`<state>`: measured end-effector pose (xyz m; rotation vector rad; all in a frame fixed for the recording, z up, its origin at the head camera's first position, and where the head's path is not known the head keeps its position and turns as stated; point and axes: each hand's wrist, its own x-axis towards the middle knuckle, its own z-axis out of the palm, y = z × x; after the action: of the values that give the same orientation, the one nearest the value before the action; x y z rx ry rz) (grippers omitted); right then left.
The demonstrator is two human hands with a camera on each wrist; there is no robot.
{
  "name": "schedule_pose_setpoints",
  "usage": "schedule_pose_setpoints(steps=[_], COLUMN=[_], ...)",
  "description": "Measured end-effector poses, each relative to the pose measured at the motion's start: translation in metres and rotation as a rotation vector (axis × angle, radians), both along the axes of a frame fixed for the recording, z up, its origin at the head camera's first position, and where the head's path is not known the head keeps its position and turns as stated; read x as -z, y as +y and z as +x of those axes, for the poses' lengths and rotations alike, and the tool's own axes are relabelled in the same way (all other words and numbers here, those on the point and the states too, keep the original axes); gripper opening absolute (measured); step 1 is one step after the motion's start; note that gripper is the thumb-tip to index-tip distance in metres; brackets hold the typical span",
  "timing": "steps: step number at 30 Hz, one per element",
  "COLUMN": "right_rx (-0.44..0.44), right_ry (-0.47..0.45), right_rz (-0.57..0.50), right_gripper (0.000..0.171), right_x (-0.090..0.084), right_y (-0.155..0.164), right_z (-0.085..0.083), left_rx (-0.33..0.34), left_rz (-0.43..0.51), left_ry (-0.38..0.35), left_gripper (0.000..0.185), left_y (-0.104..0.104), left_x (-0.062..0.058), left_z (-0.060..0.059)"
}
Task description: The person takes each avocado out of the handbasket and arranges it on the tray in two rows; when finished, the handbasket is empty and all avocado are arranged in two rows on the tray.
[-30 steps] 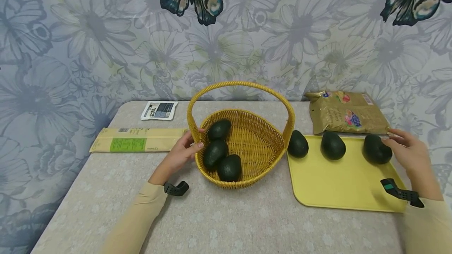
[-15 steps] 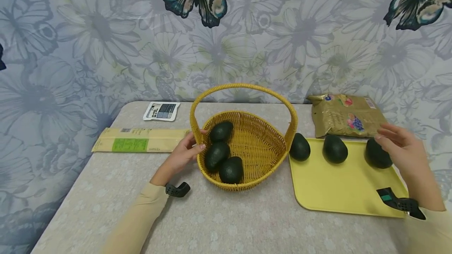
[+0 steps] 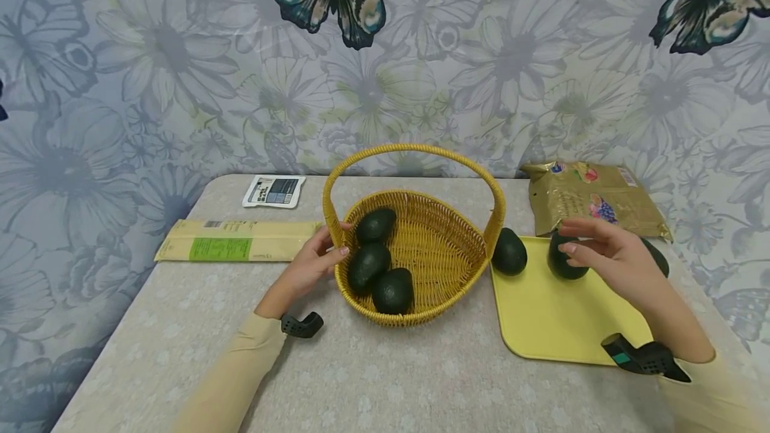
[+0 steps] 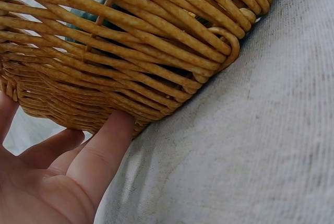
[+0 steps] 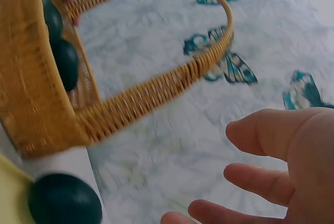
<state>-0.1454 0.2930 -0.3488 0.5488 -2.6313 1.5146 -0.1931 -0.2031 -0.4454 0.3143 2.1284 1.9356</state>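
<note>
A yellow wicker basket (image 3: 445, 252) with a tall arched handle stands mid-table, with three dark green avocados (image 3: 369, 268) gathered in its left side. My left hand (image 3: 308, 264) holds the basket's left rim at the handle's foot; in the left wrist view its fingers lie against the woven wall (image 4: 120, 62). On the yellow tray (image 3: 541, 326), an avocado (image 3: 509, 252) lies beside the basket, another avocado (image 3: 559, 260) sits partly behind my right fingertips, and a third avocado (image 3: 658, 260) is mostly hidden by that hand. My right hand (image 3: 622, 266) hovers above the tray, fingers spread, nothing held.
A gold food bag (image 3: 592, 199) lies behind the tray. Left of the basket are a flat pale yellow packet (image 3: 234, 240) with a green label and a small white packet (image 3: 274, 191). A butterfly-print backdrop (image 3: 421, 72) rises behind the table.
My right hand has left the far-right avocado and moved left to the middle avocado on the tray. My left hand has stayed on the basket.
</note>
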Motion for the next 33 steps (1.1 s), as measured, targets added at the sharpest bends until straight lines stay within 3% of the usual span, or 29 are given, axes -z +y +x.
schedule_pose_setpoints(steps=[13, 21, 27, 33], right_rx=[-0.311, -0.396, -0.483, -0.474], right_ry=[-0.106, -0.094, -0.193, -0.265], right_rz=[0.036, 0.142, 0.263, 0.351], right_gripper=[0.037, 0.04, 0.046, 0.05], right_x=[0.006, 0.012, 0.014, 0.018], right_y=[-0.092, -0.137, -0.168, -0.19], right_z=[-0.001, -0.017, -0.027, -0.032], left_rx=[0.01, 0.012, 0.009, 0.008], left_rz=[0.002, 0.004, 0.0, -0.005], left_ry=[-0.013, -0.004, -0.019, -0.026], left_gripper=[0.052, 0.052, 0.053, 0.054], left_y=[-0.002, -0.002, -0.004, -0.002], left_x=[0.0, 0.001, 0.001, -0.001], left_z=[0.0, -0.001, -0.001, 0.0])
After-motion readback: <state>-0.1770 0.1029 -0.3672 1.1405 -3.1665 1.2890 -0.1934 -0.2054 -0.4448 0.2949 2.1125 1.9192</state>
